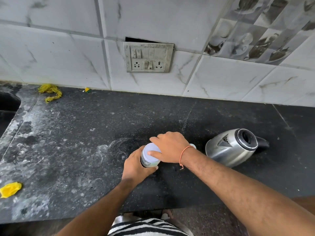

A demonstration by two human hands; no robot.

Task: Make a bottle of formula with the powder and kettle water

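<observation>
The jar (150, 157) stands on the bench (76, 142), with the kettle (233, 147) just to its right. Behind the jar, on the wall, sits the switchboard (148, 57); the sink (8, 106) lies far left.

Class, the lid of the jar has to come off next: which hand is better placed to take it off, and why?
The right hand: it already lies over the white lid, thumb on top. The left hand grips the jar from below, steadying it.
</observation>
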